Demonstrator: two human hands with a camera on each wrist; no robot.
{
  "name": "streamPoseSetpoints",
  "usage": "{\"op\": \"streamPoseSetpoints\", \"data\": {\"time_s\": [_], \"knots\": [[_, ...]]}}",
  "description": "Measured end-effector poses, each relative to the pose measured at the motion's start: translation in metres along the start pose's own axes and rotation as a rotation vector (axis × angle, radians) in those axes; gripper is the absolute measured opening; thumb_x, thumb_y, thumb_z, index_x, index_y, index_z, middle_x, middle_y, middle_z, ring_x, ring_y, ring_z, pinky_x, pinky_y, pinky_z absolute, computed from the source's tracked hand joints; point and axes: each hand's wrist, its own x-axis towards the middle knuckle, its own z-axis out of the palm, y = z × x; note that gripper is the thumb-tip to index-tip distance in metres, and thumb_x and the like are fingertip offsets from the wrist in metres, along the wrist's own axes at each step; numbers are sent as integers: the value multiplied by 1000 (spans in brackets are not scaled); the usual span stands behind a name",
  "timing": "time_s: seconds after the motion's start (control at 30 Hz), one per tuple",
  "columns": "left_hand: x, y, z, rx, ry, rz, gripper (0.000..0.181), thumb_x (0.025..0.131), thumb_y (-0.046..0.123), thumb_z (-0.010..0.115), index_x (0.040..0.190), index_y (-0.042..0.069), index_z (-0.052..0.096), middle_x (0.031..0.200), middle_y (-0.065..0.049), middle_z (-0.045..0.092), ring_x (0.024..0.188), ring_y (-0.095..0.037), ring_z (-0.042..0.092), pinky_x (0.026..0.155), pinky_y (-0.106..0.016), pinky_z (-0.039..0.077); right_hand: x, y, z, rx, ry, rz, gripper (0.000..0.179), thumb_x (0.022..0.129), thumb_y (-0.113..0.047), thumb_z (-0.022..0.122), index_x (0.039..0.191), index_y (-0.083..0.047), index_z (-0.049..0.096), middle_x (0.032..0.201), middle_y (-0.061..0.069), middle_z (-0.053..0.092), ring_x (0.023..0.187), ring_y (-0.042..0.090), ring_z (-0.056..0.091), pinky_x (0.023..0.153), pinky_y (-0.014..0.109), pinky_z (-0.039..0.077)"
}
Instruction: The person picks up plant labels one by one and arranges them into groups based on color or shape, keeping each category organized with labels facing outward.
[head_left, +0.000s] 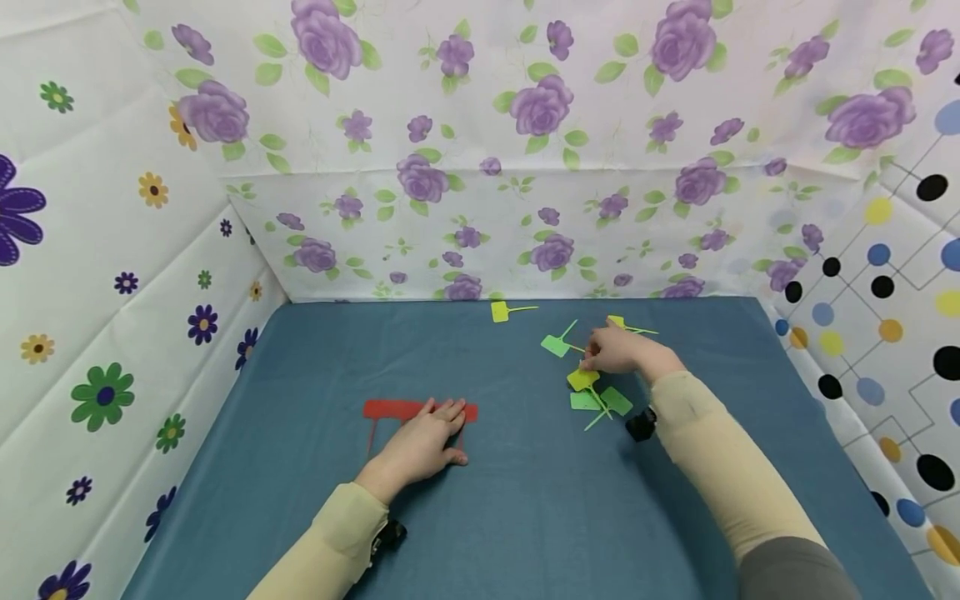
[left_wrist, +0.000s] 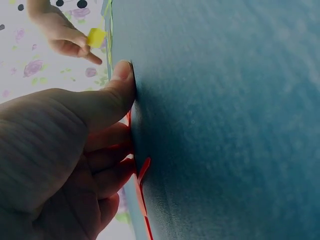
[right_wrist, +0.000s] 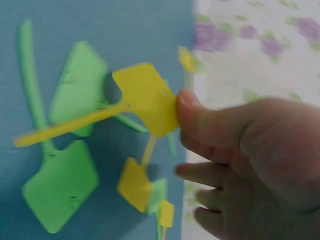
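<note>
My left hand (head_left: 422, 442) rests palm down on a row of red plastic tags (head_left: 392, 408), its fingertips over the right part of the row. Thin red stems point toward me from the row, and the hand hides part of it. At the right, my right hand (head_left: 622, 348) pinches the edge of a yellow tag (right_wrist: 150, 97) between thumb and finger. This tag has a square head and a narrow stem. Below it in the right wrist view lie a green tag (right_wrist: 62, 185) and another green tag (right_wrist: 77, 87), their stems crossing under the yellow one.
Beyond the right hand lie a green tag (head_left: 557, 345) and a yellow tag (head_left: 617, 321). One more yellow tag (head_left: 500, 311) lies near the back edge of the blue cloth (head_left: 525, 517). A flowered curtain (head_left: 480, 233) stands behind, with patterned sheets on both sides.
</note>
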Motion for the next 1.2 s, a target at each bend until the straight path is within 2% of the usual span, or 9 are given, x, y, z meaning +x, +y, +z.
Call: {"op": "streamPoseSetpoints", "data": {"time_s": [0.03, 0.13, 0.27, 0.47, 0.53, 0.7, 0.8, 1.07, 1.2], "knots": [[0, 0, 0, 0, 0, 1, 76, 94, 35, 83, 153, -4, 55, 166, -19, 43, 153, -37, 42, 131, -54, 22, -4, 2, -2, 41, -13, -6, 24, 110, -25, 64, 93, -9, 69, 123, 19, 65, 157, 59, 7, 111, 61, 43], [0, 0, 0, -2, -3, 0, 76, 94, 35, 83, 153, -3, 55, 166, -18, 43, 153, -36, 41, 131, -54, 22, -14, 5, -3, 169, -9, -26, 25, 114, -28, 55, 102, -8, 67, 133, 23, 63, 158, 57, 5, 99, 57, 44], [-3, -2, 0, -9, -13, -5, 77, 94, 35, 84, 154, -3, 54, 167, -18, 41, 154, -36, 41, 131, -54, 21, -22, -4, 12, 304, 79, -40, 27, 115, -30, 51, 105, -10, 66, 163, 31, 40, 159, 55, 4, 116, 66, 34], [-5, -1, -2, -22, -6, -5, 78, 92, 33, 85, 152, -5, 55, 166, -20, 43, 153, -38, 41, 130, -56, 21, -19, -34, 50, 480, 244, -23, 22, 113, -28, 59, 105, -11, 70, 158, 26, 51, 159, 50, 21, 118, 67, 35], [-3, -1, -1, -20, -3, -9, 78, 92, 33, 85, 153, -5, 55, 166, -20, 42, 153, -38, 41, 130, -56, 21, -18, -45, 60, 518, 270, -23, 21, 112, -25, 61, 105, -10, 72, 157, 25, 52, 159, 50, 20, 123, 67, 30], [1, 1, 1, -7, -7, -24, 78, 92, 35, 85, 153, -3, 55, 166, -18, 43, 154, -36, 41, 131, -55, 21, -11, -68, 81, 509, 286, -5, 22, 111, -26, 62, 101, -11, 75, 163, 25, 45, 161, 50, 12, 127, 68, 19], [3, 1, 1, -3, -7, -31, 77, 92, 35, 85, 153, -3, 56, 166, -17, 43, 154, -36, 41, 130, -55, 21, -6, -79, 91, 489, 289, 1, 23, 110, -29, 64, 100, -13, 77, 164, 25, 44, 161, 48, 10, 127, 68, 18], [3, 1, 2, -5, -7, -36, 77, 92, 36, 85, 152, -3, 57, 166, -16, 44, 153, -35, 42, 130, -55, 22, 5, -97, 103, 423, 321, -28, 26, 107, -30, 68, 90, -16, 80, 164, 31, 40, 160, 53, 8, 125, 67, 25], [3, 0, 2, 0, -2, -28, 76, 92, 36, 85, 152, -3, 57, 165, -17, 45, 153, -36, 43, 130, -55, 23, 10, -102, 107, 379, 322, -31, 25, 107, -27, 69, 90, -14, 81, 163, 34, 38, 159, 56, 7, 123, 68, 30]]}}
